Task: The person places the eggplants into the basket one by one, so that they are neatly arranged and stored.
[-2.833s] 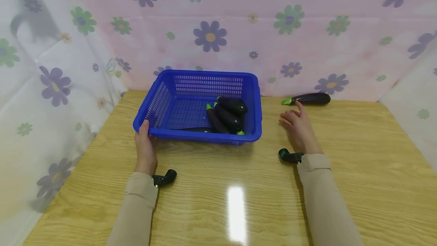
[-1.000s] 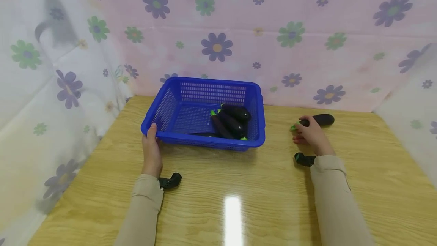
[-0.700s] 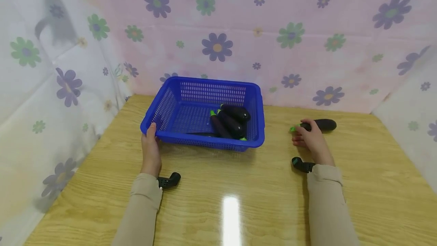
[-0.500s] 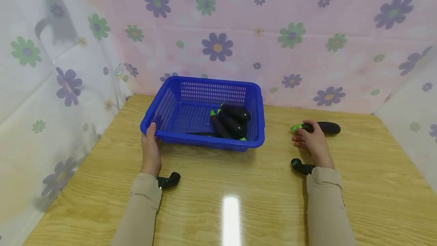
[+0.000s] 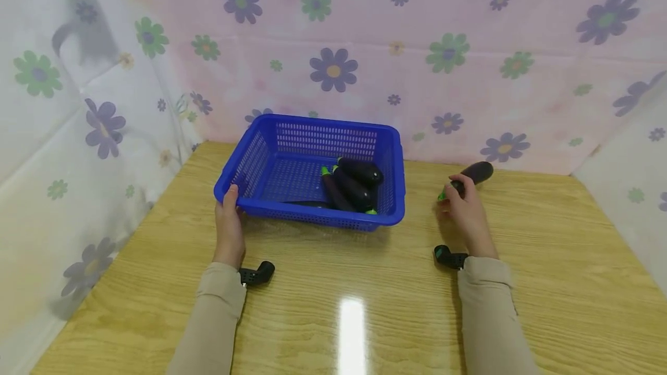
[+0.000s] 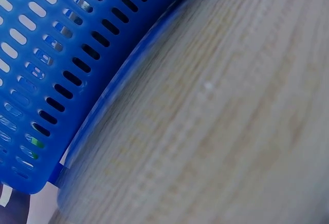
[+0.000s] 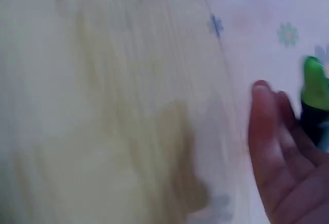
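Note:
In the head view my left hand grips the near left corner of a blue slotted plastic basket, thumb over its rim. Several dark purple eggplants with green stem ends lie in its right part; another lies along the near wall, mostly hidden by it. To the right of the basket, my right hand holds one more eggplant near its stem end, its round end pointing up and away. The right wrist view shows its green cap beside the fingers. The basket's outer wall fills the left wrist view's corner.
The wood-grain table reaches back to a flower-printed pink cloth hung behind it. White flowered cloth bounds the left side. A dark wrist camera sticks out from the left sleeve, another from the right.
The right hand reached the eggplant at the back right, drew it nearer, and has since moved it left with its round end tilting up. The left hand stays on the basket corner.

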